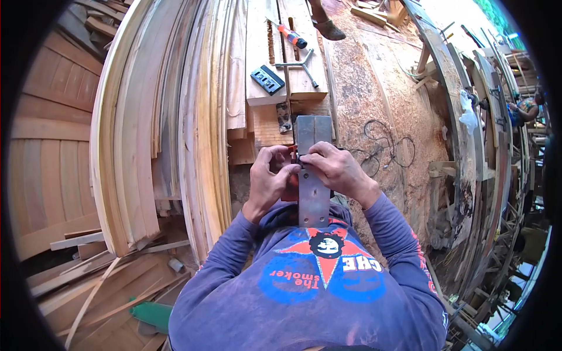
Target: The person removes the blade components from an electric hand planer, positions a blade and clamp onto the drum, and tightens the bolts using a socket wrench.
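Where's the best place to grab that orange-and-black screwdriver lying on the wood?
Probably the screwdriver's thick handle, from the person's side with the right hand: its black end points back toward them, the thin shaft away.

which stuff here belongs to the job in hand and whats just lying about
Likely in the job:
metal-faced tool, fingered by left hand and right hand
screwdriver and three-armed wrench, resting on slotted timber

Apparently lying about:
stacked planks
green object, lower left

The planer sole (313,206) looks smooth, shiny metal; the boards (133,117), matt wood.
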The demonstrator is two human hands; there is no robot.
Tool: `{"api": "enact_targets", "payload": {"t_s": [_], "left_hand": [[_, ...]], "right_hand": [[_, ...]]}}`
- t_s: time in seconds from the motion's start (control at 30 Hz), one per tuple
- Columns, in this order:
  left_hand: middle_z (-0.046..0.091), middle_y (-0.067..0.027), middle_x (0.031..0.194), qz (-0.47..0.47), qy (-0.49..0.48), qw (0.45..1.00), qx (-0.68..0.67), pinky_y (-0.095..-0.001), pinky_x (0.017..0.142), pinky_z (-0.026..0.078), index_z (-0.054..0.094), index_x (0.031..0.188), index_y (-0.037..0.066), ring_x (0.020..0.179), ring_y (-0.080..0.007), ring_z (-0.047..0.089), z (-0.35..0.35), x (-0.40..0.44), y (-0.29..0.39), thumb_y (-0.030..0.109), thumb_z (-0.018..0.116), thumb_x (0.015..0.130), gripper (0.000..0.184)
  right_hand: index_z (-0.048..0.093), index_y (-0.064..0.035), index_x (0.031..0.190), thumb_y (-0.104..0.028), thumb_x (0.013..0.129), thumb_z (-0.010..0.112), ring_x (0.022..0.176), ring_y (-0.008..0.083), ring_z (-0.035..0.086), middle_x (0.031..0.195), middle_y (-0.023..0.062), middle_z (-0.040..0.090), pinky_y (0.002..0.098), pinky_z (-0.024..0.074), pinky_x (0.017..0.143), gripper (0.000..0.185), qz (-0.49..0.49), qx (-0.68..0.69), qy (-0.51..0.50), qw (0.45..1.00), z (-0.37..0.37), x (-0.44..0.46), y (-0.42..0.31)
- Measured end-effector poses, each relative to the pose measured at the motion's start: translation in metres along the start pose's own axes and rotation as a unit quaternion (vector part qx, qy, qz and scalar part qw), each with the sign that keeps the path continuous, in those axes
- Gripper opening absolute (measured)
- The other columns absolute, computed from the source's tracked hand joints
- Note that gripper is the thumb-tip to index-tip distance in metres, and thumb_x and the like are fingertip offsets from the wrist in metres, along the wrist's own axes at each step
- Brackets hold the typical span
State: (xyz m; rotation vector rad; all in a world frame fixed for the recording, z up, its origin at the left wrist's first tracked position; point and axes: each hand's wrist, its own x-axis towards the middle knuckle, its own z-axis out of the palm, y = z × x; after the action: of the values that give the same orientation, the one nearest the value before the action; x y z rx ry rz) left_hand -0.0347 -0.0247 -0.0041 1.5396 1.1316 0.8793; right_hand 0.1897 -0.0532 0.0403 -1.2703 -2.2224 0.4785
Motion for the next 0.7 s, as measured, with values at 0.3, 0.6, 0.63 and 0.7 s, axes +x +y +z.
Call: {"api": "enact_targets", "payload": {"t_s": [0.3, 0.6, 0.63, 0.7], "left_hand": [[0.072, -0.005, 0.107, -0.103, -0.045, 0.977, -0.182, -0.0275, 0.086, 0.057, 0.066, 0.122, 0.0, 0.098, -0.011, 0.067, 0.004, 0.004, -0.011, 0.008, 0.081, 0.093, 0.034], [0.074, -0.0086, 0.113, -0.057, -0.062, 0.994, -0.069, -0.0312, 0.092, 0.057, 0.066, 0.125, -0.001, 0.103, -0.0149, 0.069, -0.001, 0.007, 0.0, 0.01, 0.082, 0.093, 0.037], [0.073, -0.0084, 0.113, -0.075, -0.061, 0.989, -0.108, -0.0311, 0.093, 0.056, 0.066, 0.124, -0.001, 0.104, -0.015, 0.068, 0.001, 0.007, -0.003, 0.01, 0.082, 0.092, 0.037], [0.073, -0.0087, 0.115, -0.098, -0.061, 0.984, -0.139, -0.0319, 0.097, 0.055, 0.065, 0.125, -0.002, 0.107, -0.0161, 0.068, 0.004, 0.008, -0.013, 0.008, 0.082, 0.092, 0.039]], "right_hand": [[0.07, -0.0068, 0.108, -0.016, 0.09, 0.077, 0.094, 0.031, 0.07, 0.1, 0.011, 0.065, 0.0413, 0.0619, 0.075, 0.021, 0.049, -0.004, -0.007, 0.999, -0.005, 0.009, -0.013], [0.066, -0.0101, 0.095, -0.018, 0.091, 0.069, 0.085, 0.0311, 0.069, 0.091, 0.0099, 0.064, 0.0419, 0.0614, 0.068, 0.01, -0.008, -0.05, 0.027, 0.998, 0.015, 0.0, 0.004], [0.064, -0.0096, 0.093, -0.018, 0.09, 0.067, 0.088, 0.0311, 0.069, 0.091, 0.0102, 0.064, 0.0425, 0.0615, 0.069, 0.01, 0.016, -0.049, 0.005, 0.999, 0.012, 0.001, 0.001], [0.061, -0.0086, 0.089, -0.017, 0.09, 0.068, 0.081, 0.028, 0.065, 0.086, 0.0085, 0.059, 0.0403, 0.0584, 0.064, 0.012, -0.02, -0.039, 0.063, 0.997, 0.017, 0.003, 0.001]]}}
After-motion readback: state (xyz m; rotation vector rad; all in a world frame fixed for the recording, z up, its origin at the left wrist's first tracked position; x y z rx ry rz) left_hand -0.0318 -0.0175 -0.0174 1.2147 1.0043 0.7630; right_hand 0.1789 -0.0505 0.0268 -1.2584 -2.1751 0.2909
